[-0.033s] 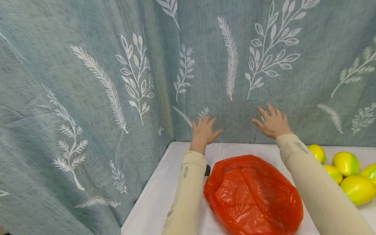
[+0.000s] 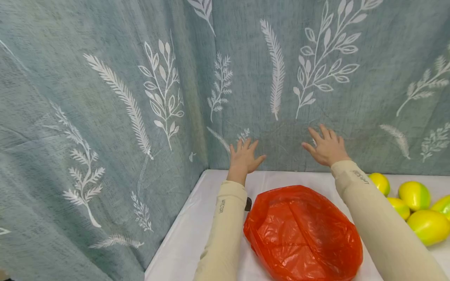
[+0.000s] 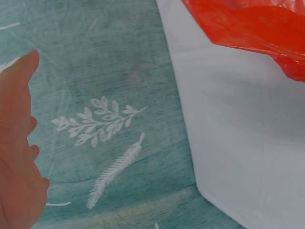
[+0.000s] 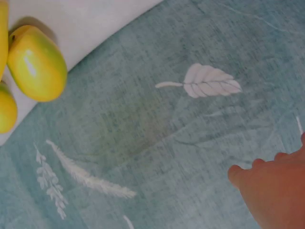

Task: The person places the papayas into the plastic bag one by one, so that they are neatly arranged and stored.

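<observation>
A blue-green curtain (image 2: pixel 246 89) with white leaf prints fills the upper part and left side of the head frame, meeting in a corner left of centre. Below it, a desk (image 2: pixel 195 222) under white cloth spreads across the lower centre and right. The red bag (image 2: pixel 299 234) lies on it at lower centre-right, its rounded mouth spread out. Two cream sleeves (image 2: pixel 221 234) run up from the bottom edge, either side of the bag. Yellow-green fruits (image 2: pixel 414 196) cluster at the right edge.

The left grip (image 2: pixel 243 158) and the right grip (image 2: pixel 327 148) are wide, fingers spread, above the bag in the frame and apart from it; whether they touch the curtain I cannot tell. In the left wrist view the bag fills the upper right corner, the hand the left edge.
</observation>
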`<state>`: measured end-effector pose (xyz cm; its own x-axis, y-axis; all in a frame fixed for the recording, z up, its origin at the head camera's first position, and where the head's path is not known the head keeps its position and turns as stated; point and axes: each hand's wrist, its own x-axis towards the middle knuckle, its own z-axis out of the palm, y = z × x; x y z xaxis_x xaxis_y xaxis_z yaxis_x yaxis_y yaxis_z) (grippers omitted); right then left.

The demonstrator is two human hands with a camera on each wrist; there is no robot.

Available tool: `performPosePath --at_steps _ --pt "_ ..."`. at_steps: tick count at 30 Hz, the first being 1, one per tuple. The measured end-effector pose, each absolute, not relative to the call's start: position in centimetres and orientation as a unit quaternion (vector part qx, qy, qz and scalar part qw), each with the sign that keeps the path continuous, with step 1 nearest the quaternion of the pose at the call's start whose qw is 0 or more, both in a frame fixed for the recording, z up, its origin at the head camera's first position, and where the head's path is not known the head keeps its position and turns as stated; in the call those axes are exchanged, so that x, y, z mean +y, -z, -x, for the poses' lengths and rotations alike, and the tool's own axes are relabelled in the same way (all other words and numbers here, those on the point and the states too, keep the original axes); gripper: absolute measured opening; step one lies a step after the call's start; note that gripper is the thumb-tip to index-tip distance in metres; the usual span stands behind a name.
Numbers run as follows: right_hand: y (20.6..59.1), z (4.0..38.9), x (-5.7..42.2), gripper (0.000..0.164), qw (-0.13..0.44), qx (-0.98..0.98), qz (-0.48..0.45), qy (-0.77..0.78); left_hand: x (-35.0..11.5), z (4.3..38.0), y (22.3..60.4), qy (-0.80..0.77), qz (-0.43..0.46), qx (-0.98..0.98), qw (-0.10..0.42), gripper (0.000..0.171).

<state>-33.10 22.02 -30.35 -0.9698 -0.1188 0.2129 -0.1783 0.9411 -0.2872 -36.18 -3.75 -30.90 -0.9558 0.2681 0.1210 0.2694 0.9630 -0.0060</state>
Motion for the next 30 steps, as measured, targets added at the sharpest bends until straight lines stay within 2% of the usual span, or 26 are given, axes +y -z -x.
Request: performPosePath --at_steps 6,13,16,23,28,30 --pt "31.3 33.3 22.5 0.073 0.08 -0.978 -0.072 -0.178 -3.8 36.0 32.1 0.026 0.149 -0.988 0.034 0.067" --pt "30.9 32.9 23.5 0.07 0.139 -0.936 -0.097 -0.309 -4.3 36.2 32.5 0.063 0.209 -0.975 0.045 0.064" --pt "30.8 32.0 24.4 0.069 0.143 -0.909 -0.094 -0.381 -4.6 36.0 32.9 0.119 0.248 -0.961 0.041 0.062" --pt "31.7 29.6 26.2 0.068 0.13 -0.851 -0.079 -0.503 -6.4 34.9 35.8 0.31 0.288 -0.906 -0.027 0.052" --pt "33.0 27.4 28.0 0.061 0.114 -0.81 -0.079 -0.57 -7.5 33.4 38.6 0.326 0.285 -0.899 -0.061 0.043" --pt "33.6 26.4 28.7 0.052 0.106 -0.785 -0.085 -0.605 -7.6 32.9 39.6 0.332 0.282 -0.897 -0.075 0.04"
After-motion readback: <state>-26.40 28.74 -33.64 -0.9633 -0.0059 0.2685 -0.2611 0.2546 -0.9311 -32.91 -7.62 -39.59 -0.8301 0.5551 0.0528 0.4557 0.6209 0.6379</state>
